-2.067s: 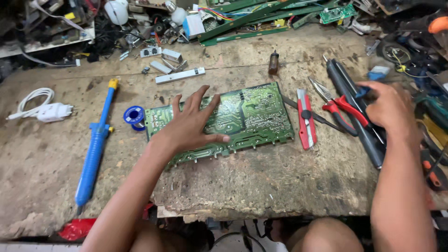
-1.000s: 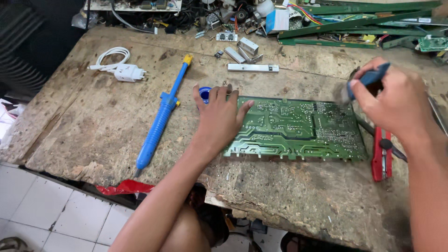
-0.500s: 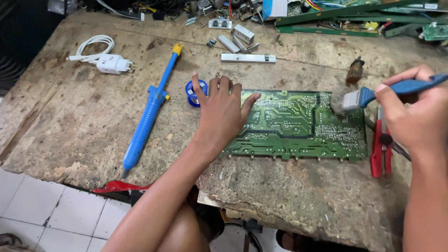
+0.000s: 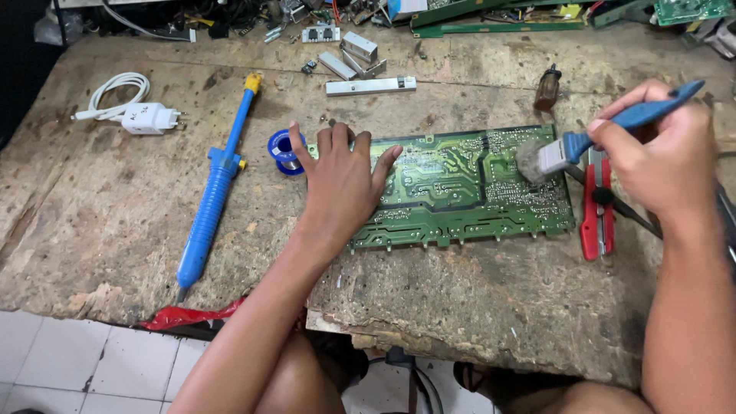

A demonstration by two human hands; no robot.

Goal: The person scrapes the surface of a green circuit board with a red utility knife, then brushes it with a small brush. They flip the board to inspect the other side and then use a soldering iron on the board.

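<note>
Green rectangular circuit board flat on worn wooden bench, long axis left-right. Left hand splayed flat, pinning left end. Right hand clasps blue-handled brush, bristles touching right end.

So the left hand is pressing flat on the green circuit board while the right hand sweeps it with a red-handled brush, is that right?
Not quite: the head view shows the small brush has a blue handle, not red. The left hand does press flat on the green circuit board while the right hand holds the brush to it.
</note>
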